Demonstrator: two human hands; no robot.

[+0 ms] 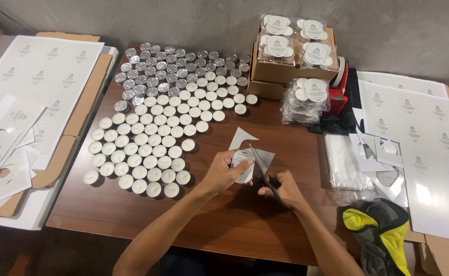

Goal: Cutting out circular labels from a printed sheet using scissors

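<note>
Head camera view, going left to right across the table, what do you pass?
Printed label sheets → white tealight candles → left hand holding a round paper label → scissors in the right hand → clear plastic bags → more label sheets.

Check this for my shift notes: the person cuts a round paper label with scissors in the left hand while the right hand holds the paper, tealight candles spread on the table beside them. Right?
Not quite: the hands are swapped. The head view shows the scissors in the right hand, while the left hand holds the round paper label. The tealight candles do lie spread on the table beside them.
</note>
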